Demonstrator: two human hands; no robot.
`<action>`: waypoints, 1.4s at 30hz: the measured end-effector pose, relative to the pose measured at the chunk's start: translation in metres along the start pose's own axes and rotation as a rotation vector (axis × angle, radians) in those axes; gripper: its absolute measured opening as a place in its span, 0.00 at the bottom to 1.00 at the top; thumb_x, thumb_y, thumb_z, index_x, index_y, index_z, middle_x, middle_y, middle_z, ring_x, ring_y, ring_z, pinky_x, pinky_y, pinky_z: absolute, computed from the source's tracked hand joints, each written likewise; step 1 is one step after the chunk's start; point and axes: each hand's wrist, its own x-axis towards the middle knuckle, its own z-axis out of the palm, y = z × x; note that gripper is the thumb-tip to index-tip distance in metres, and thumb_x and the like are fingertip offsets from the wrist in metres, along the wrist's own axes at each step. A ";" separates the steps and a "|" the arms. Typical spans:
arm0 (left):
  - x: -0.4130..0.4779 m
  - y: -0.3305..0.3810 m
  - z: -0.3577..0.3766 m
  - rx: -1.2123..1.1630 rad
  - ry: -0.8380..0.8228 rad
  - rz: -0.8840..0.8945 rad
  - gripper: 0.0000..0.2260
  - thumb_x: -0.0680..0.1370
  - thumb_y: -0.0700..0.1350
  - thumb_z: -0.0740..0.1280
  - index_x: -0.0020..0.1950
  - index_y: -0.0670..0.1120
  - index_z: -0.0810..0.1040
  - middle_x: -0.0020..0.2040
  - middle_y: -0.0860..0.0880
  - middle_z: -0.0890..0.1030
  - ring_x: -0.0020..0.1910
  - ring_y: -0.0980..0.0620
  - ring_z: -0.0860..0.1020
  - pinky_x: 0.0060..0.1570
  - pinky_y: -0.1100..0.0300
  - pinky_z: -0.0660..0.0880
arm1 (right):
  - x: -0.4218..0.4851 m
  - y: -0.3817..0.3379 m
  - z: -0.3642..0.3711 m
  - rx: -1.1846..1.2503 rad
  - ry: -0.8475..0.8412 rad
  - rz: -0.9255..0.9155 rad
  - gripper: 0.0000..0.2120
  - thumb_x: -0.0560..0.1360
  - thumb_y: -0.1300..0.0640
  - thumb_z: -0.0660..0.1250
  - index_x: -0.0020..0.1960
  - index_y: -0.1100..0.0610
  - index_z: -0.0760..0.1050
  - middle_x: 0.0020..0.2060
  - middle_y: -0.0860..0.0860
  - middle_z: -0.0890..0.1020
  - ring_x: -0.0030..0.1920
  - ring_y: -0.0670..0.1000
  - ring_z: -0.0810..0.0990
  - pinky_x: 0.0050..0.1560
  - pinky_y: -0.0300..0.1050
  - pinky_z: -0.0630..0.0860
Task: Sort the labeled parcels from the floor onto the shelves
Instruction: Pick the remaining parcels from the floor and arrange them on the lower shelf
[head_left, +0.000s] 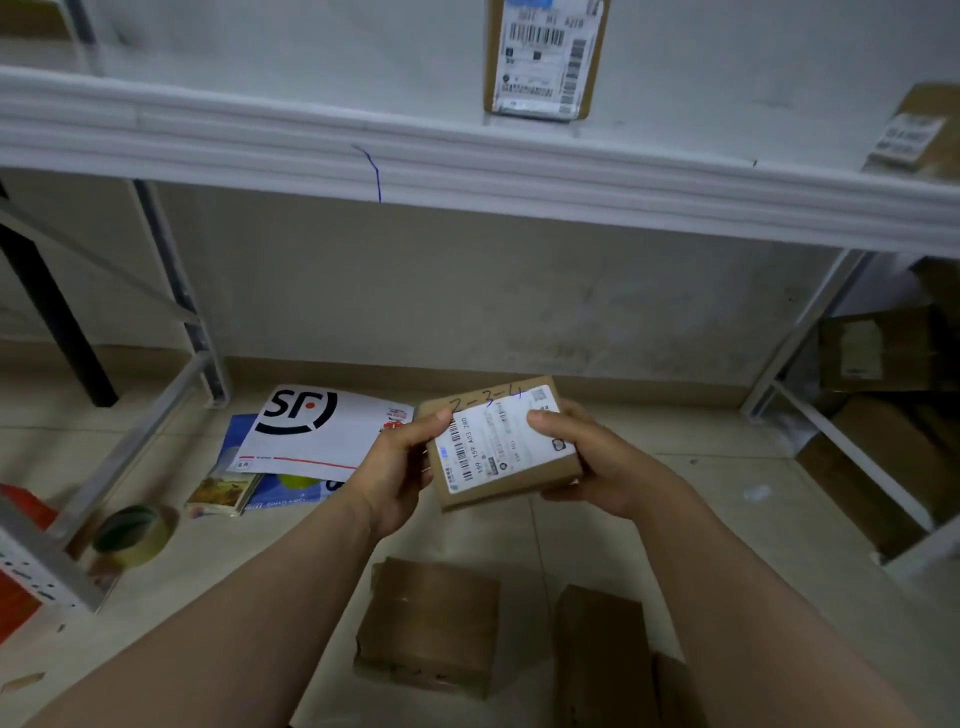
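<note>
A small brown parcel (501, 449) with a white barcode label and "2-3-4" handwritten on top is held above the floor by both hands. My left hand (397, 467) grips its left edge, thumb on the label. My right hand (592, 457) grips the right side, thumb on top. Two brown parcels lie on the floor below: one (431, 623) at centre, another (602, 649) to its right. A white shelf (467, 166) runs across above, with a labeled parcel (545, 57) standing on it and another parcel (919, 130) at its right end.
A white SF envelope (317, 431) lies on blue mailers and a small book (223, 491) on the tiled floor. A tape roll (132, 532) sits at the left. Cardboard boxes (883, 353) fill the low shelves at right. Shelf legs (171, 291) stand at left.
</note>
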 end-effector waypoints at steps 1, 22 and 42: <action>-0.002 0.006 0.004 -0.005 -0.028 0.025 0.25 0.71 0.51 0.73 0.62 0.37 0.78 0.60 0.37 0.81 0.62 0.37 0.78 0.71 0.42 0.65 | -0.007 -0.009 -0.006 -0.023 -0.025 -0.023 0.31 0.66 0.44 0.76 0.66 0.41 0.70 0.60 0.52 0.83 0.57 0.56 0.82 0.56 0.57 0.77; -0.103 0.163 0.142 0.318 -0.170 0.826 0.38 0.62 0.59 0.76 0.69 0.54 0.68 0.61 0.50 0.77 0.60 0.50 0.78 0.51 0.55 0.81 | -0.180 -0.173 -0.047 -0.291 0.296 -0.919 0.19 0.71 0.32 0.65 0.58 0.37 0.79 0.50 0.48 0.86 0.50 0.50 0.86 0.46 0.52 0.84; -0.013 0.237 0.262 1.187 0.279 1.055 0.32 0.75 0.41 0.70 0.75 0.47 0.58 0.58 0.45 0.79 0.57 0.44 0.79 0.53 0.49 0.80 | -0.092 -0.253 -0.132 -0.401 0.900 -0.725 0.17 0.74 0.51 0.74 0.60 0.44 0.72 0.49 0.43 0.82 0.45 0.44 0.81 0.43 0.47 0.81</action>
